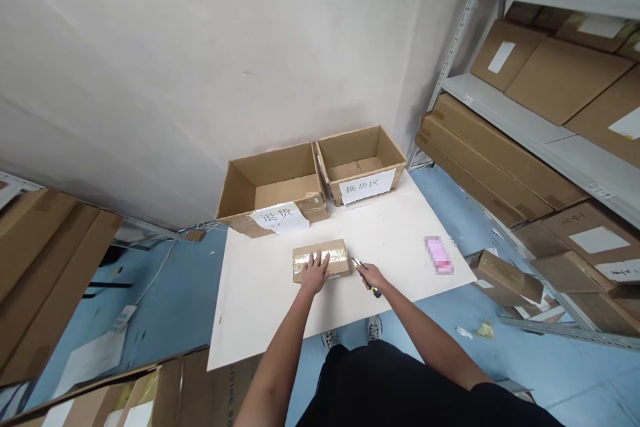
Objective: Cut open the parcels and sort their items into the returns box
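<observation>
A small cardboard box point(320, 249) with clear tape along its top lies on the white table point(265, 307). My left hand point(315, 272) rests on top of it, fingers spread over the tape. Just right of the box, my right hand point(371, 276) is wrapped round a utility knife point(375, 291) with a dark and yellow handle. The knife's tip points up toward the box's right end, and I cannot tell whether it touches the cardboard.
Two open cartons with handwritten paper signs, a larger one point(240, 220) and a smaller one point(336, 195), stand along the table's back. A blurred pink item point(439, 255) lies at the right. Shelves point(520, 113) of boxes flank the right side; more boxes point(45, 267) stand left.
</observation>
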`<state>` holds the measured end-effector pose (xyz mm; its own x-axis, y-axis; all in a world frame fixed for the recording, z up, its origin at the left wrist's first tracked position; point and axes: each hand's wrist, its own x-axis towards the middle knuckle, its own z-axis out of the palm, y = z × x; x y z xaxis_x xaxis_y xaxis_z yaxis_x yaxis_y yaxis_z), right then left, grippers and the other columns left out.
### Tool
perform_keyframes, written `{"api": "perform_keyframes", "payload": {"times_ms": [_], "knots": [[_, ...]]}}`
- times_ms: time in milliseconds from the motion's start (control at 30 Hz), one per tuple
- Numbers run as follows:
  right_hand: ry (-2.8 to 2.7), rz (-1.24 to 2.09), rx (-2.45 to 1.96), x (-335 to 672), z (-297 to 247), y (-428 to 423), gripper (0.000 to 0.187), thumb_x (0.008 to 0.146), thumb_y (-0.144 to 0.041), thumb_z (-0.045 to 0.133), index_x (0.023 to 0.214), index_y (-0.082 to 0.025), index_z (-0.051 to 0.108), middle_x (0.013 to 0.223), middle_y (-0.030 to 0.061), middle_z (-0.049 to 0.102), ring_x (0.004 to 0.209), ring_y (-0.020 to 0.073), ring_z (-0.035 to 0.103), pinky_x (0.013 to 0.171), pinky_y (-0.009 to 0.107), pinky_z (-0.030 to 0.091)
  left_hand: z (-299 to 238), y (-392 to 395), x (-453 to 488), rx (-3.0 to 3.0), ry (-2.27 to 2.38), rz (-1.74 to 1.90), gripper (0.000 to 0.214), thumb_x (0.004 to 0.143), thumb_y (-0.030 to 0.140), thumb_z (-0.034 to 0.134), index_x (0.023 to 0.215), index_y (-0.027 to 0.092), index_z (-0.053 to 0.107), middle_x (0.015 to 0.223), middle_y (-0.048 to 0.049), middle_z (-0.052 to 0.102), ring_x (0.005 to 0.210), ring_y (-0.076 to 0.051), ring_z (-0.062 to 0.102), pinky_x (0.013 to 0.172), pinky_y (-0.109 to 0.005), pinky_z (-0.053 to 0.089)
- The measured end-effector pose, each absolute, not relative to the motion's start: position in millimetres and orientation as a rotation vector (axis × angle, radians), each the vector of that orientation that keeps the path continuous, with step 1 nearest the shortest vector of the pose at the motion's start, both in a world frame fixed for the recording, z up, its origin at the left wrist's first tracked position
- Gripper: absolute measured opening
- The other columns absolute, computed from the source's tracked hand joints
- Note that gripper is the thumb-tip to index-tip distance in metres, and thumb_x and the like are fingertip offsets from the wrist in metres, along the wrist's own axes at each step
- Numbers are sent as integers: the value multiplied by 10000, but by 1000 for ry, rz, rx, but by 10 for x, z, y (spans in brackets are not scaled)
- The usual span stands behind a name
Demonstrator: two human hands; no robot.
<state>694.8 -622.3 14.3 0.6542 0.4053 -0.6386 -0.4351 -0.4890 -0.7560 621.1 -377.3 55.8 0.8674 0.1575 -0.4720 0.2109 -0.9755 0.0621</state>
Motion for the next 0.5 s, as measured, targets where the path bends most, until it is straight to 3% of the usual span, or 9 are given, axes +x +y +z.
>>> {"api": "perform_keyframes", "payload": {"times_ms": [133, 300, 400, 500], "knots": [[244, 846, -1808, 6771, 148, -5956, 402, 975, -638, 428, 914, -243, 475, 576, -64, 540, 450, 140, 571, 465, 229, 458, 687, -3591, 6338, 2904, 312, -616, 726, 983, 559, 443, 1645, 403, 190, 1689, -57, 321, 1539, -331, 255, 1176, -512, 330], [203, 783, -2097, 6739, 144, -5458, 442, 869, -586, 652, 1094, -235, 504, 870, 33, 695, 759, 220, 713, 625, 284, 537, 775, -3374, 6343, 2927, 548, -674, 727, 1011, 586, 319, 1659, 278, 205, 1724, -134, 219, 1576, -370, 155, 1213, -541, 221], [180, 674, -2279, 7040, 192, -5278, 474, 883, -589, 640, 1164, -228, 517, 1055, 96, 717, 995, 267, 717, 760, 313, 546, 764, -3485, 6170, 2936, 709, -657, 751, 1013, 631, 250, 1640, 220, 274, 1607, -217, 414, 1466, -404, 374, 1169, -568, 254], [203, 632, -2366, 7486, 310, -5194, 524, 912, -616, 606, 1218, -201, 511, 1113, 139, 723, 1047, 296, 712, 803, 339, 535, 726, -3744, 5958, 2892, 636, -670, 678, 1031, 588, 232, 1580, 225, 398, 1348, -202, 640, 1241, -363, 581, 1075, -552, 368]]}}
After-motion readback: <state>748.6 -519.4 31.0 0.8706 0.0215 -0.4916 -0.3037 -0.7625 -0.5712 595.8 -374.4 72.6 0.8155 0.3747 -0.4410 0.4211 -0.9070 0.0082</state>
